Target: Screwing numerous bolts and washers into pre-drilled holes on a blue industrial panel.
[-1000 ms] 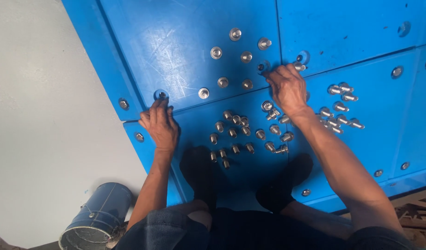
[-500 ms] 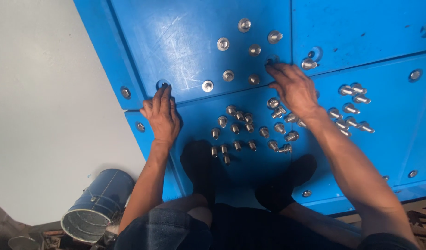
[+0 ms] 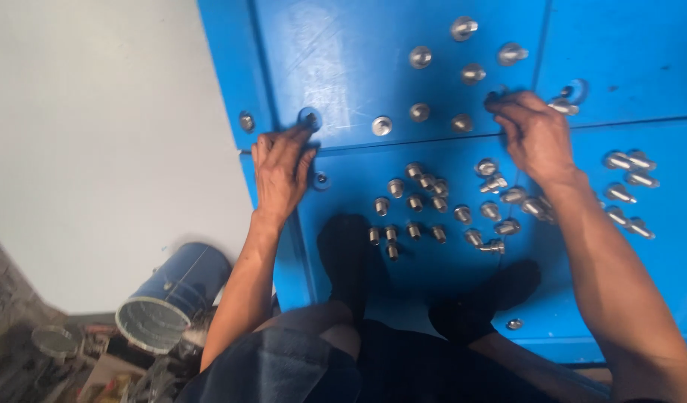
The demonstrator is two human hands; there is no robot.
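I squat on a big blue metal panel point(image 3: 343, 52) with both feet in black socks. My left hand point(image 3: 280, 168) rests flat near the panel's left edge, its fingertips touching a bolt seated in a hole point(image 3: 309, 118). My right hand point(image 3: 534, 134) reaches to the panel seam, fingers curled around a small bolt point(image 3: 494, 97) at a hole; the grip itself is hidden. Several loose silver bolts point(image 3: 425, 201) lie scattered between my hands. More bolts point(image 3: 628, 183) lie to the right of my right wrist.
Several bolts point(image 3: 463, 30) stand in the upper panel. A blue-and-grey cylindrical can point(image 3: 172, 295) lies on its side by the grey floor point(image 3: 97, 134) at lower left, beside dark clutter point(image 3: 52, 351). The panel's left edge point(image 3: 231, 89) runs diagonally.
The view has shifted so the panel sits further right and lower. My right hand has moved up toward the hole at the seam. My left hand stays by the left bolt.
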